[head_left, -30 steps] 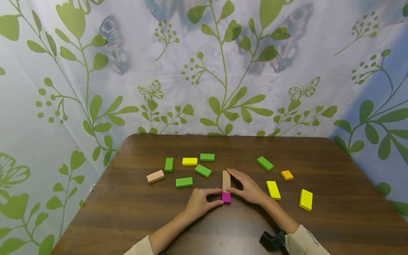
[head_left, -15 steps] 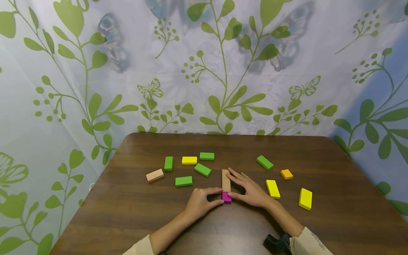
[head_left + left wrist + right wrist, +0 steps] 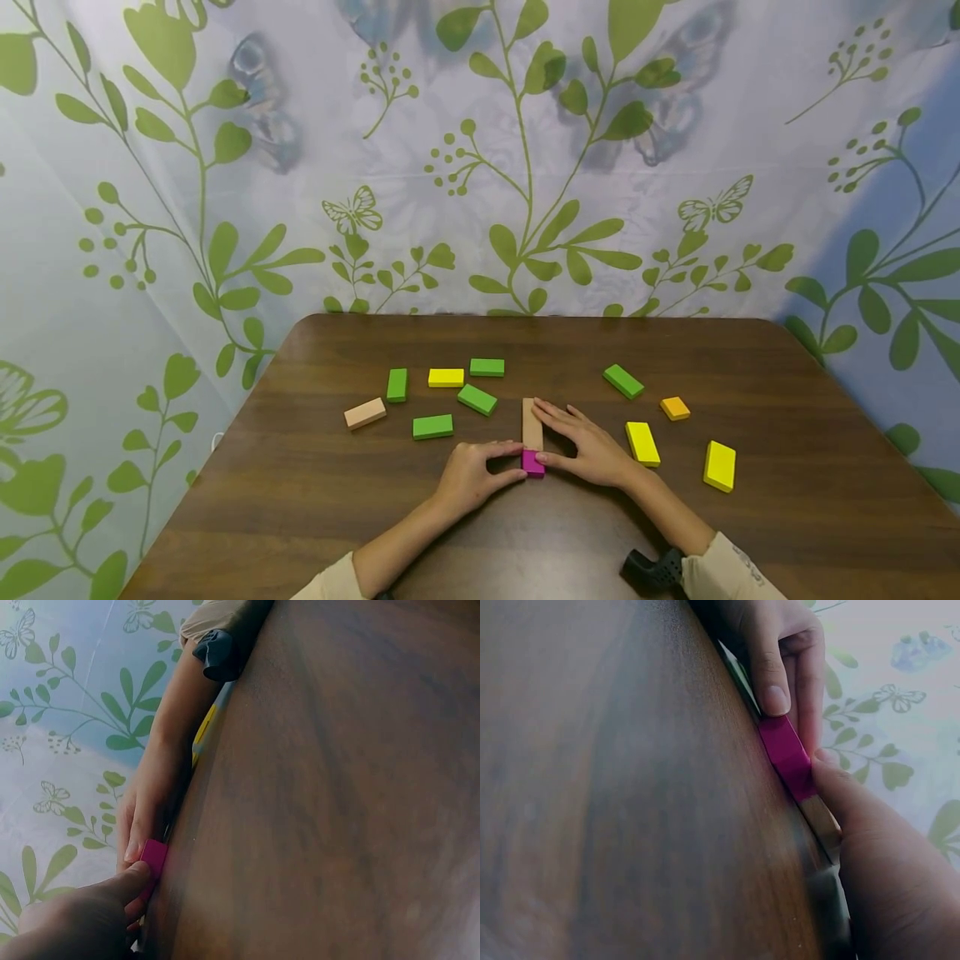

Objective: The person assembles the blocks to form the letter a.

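Observation:
A magenta block (image 3: 533, 464) lies at the near end of a longer plain wooden block (image 3: 532, 423), end to end with it on the table. My left hand (image 3: 468, 479) pinches the magenta block from its left side, with the thumb at its near end, as the right wrist view shows. My right hand (image 3: 588, 447) lies along the right side of the pair, fingers fairly straight and spread. Its thumb touches the magenta block's right edge, and its index fingertip rests near the far end of the wooden block. The left wrist view shows the magenta block (image 3: 154, 856) between both hands.
Several green blocks, including one nearby (image 3: 432, 427), a yellow block (image 3: 446, 378) and a plain wooden block (image 3: 365, 413) lie left. On the right are a green block (image 3: 623, 381), an orange block (image 3: 675, 408) and two yellow blocks (image 3: 642, 444). A patterned cloth hangs behind the table.
My right thumb has shifted from the seam between the two blocks onto the magenta block's right edge, and the right fingers have spread slightly. The left hand stays where it was.

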### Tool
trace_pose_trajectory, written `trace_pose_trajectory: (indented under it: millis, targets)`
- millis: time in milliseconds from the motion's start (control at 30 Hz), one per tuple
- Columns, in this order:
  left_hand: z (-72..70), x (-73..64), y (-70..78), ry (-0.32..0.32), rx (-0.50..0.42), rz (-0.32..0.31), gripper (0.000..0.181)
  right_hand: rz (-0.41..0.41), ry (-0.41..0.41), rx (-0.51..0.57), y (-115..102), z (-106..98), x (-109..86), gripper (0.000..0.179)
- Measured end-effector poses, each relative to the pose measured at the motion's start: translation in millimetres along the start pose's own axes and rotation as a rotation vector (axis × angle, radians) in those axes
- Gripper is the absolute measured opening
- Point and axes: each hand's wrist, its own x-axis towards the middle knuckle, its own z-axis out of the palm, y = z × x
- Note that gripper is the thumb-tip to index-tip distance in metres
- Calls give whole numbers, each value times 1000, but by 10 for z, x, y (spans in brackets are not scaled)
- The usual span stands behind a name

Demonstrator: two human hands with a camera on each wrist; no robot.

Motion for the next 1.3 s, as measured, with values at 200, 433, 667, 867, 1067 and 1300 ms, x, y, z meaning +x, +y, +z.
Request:
trace_pose_trajectory:
  millis: [200, 433, 667, 867, 1067, 1300]
  targets:
    - [0, -3, 0, -5, -11, -13, 37, -19, 26, 4, 6, 9, -13, 74]
    - [-52, -14, -7, -15, -44, -22, 38, -35, 28, 16, 19, 31, -23, 73]
    - [-273, -15, -114, 17, 1, -16, 36, -33, 27, -13, -6, 25, -11, 72]
    - [-617, -70, -360, 150, 47, -36, 38, -3, 16, 0, -8, 14, -8, 73]
    - [-868, -198, -609, 181, 133, -61, 43, 10, 10, 23, 11, -7, 14, 73]
    - [-924, -260, -663, 64, 139, -95, 38, 25, 2, 49, 86, -42, 92, 73]
